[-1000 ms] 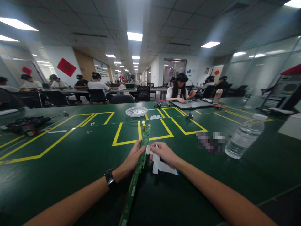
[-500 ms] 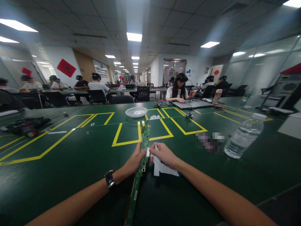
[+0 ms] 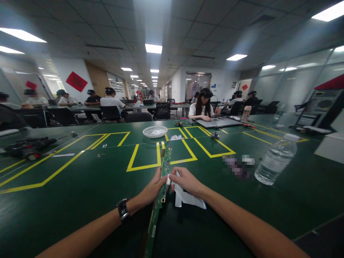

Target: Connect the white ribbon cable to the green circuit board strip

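Observation:
A long, narrow green circuit board (image 3: 161, 200) stands tilted in front of me, its lower end running out of view at the bottom. My left hand (image 3: 152, 189) is closed around its upper part, with the thumb on the face of the board. At the board's right edge, my right hand (image 3: 185, 181) pinches the end of a white flat ribbon cable (image 3: 189, 199). The folded cable hangs below the fingers and shows a blue tip on the right. Whether its end sits in a connector is hidden by the fingertips.
Yellow tape outlines mark the green table (image 3: 102, 208). Beyond my hands lies a white plastic basket (image 3: 155, 132). A water bottle (image 3: 276, 161) stands at right; a dark power tool (image 3: 29, 145) lies at left. Across the table a person (image 3: 202, 107) works at a flat panel (image 3: 219, 123).
The view has tilted slightly upward, so everything sits a little lower. Both hands keep their hold on the board and cable, with hardly any movement between them.

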Motion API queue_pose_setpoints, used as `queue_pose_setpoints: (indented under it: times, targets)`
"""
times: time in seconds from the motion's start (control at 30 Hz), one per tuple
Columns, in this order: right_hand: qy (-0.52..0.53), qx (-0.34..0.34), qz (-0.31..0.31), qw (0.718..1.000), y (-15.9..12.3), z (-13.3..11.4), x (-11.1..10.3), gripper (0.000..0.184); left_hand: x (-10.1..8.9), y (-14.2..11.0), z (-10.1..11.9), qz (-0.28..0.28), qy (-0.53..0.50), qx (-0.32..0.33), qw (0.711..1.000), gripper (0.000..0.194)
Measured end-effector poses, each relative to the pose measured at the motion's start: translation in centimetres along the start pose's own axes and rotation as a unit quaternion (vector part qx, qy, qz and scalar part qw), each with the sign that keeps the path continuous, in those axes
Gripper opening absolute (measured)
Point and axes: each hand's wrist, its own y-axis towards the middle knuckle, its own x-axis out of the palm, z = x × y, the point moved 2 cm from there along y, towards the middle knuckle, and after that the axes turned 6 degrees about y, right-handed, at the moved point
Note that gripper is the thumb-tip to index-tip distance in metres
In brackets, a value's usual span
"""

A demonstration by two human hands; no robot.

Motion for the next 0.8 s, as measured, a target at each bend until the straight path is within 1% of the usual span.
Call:
queue_pose_setpoints:
  times: [0.07, 0.13, 0.17, 0.2, 0.27, 0.3, 0.33, 0.37, 0.4, 0.43, 0.47, 0.5, 0.57, 0.6, 0.67, 0.73, 0.8]
  targets:
    - [-0.004, 0.018, 0.007, 1.0, 0.1, -0.1, -0.4, 0.02, 0.1, 0.3, -0.3, -0.02, -0.036, -0.035, 0.999, 0.056]
    - [-0.027, 0.029, 0.025, 0.999, 0.2, -0.4, -1.4, 0.022, -0.2, 1.0, -0.7, -0.026, -0.064, -0.051, 0.996, 0.053]
    - [-0.045, 0.032, 0.04, 0.998, 0.3, -0.6, -2.2, 0.024, -0.7, 1.4, -0.9, -0.012, -0.064, -0.045, 0.997, 0.051]
    - [-0.069, 0.037, 0.064, 0.995, 0.4, -0.8, -3.2, 0.025, -1.4, 1.8, -1.2, 0.013, -0.052, -0.033, 0.998, 0.048]
    - [-0.144, 0.045, 0.129, 0.98, 0.5, -1.1, -5.6, 0.028, -3.6, 2.7, -1.6, 0.095, 0.027, 0.017, 0.995, 0.045]
    - [-0.203, 0.047, 0.174, 0.963, 0.4, -1.2, -7.0, 0.029, -5.0, 3.1, -1.8, 0.143, 0.087, 0.052, 0.985, 0.043]
    - [-0.277, 0.04, 0.216, 0.936, 0.4, -1.4, -8.4, 0.03, -6.3, 3.4, -2.0, 0.179, 0.142, 0.084, 0.97, 0.042]
    - [-0.36, 0.033, 0.258, 0.896, 0.3, -1.5, -9.7, 0.031, -7.6, 3.7, -2.2, 0.207, 0.184, 0.102, 0.955, 0.039]
    - [-0.434, 0.037, 0.284, 0.854, 0.2, -1.5, -10.9, 0.033, -8.8, 3.9, -2.5, 0.238, 0.206, 0.107, 0.943, 0.035]
    - [-0.488, 0.056, 0.289, 0.821, 0.1, -1.3, -11.9, 0.035, -9.9, 4.1, -2.8, 0.265, 0.215, 0.1, 0.934, 0.033]
    - [-0.528, 0.075, 0.286, 0.796, 0.0, -1.2, -12.7, 0.038, -10.7, 4.2, -3.1, 0.289, 0.218, 0.091, 0.928, 0.032]
    - [-0.556, 0.091, 0.279, 0.778, -0.1, -1.0, -13.4, 0.039, -11.3, 4.2, -3.4, 0.306, 0.214, 0.08, 0.924, 0.032]
    - [-0.587, 0.095, 0.269, 0.757, -0.2, -0.8, -14.1, 0.037, -11.8, 4.2, -3.6, 0.32, 0.204, 0.061, 0.923, 0.033]
    - [-0.596, 0.079, 0.266, 0.753, -0.3, -0.8, -14.3, 0.033, -11.8, 4.2, -3.7, 0.318, 0.2, 0.056, 0.925, 0.033]
    - [-0.604, 0.027, 0.254, 0.755, -0.2, -0.8, -14.2, 0.026, -11.4, 4.2, -3.5, 0.303, 0.203, 0.063, 0.929, 0.032]
    - [-0.604, -0.024, 0.228, 0.763, 0.1, -0.6, -13.8, 0.021, -10.9, 4.2, -3.3, 0.283, 0.219, 0.084, 0.93, 0.031]
    - [-0.606, -0.055, 0.199, 0.768, 0.3, 0.0, -13.5, 0.017, -10.5, 4.2, -3.2, 0.262, 0.237, 0.106, 0.93, 0.03]
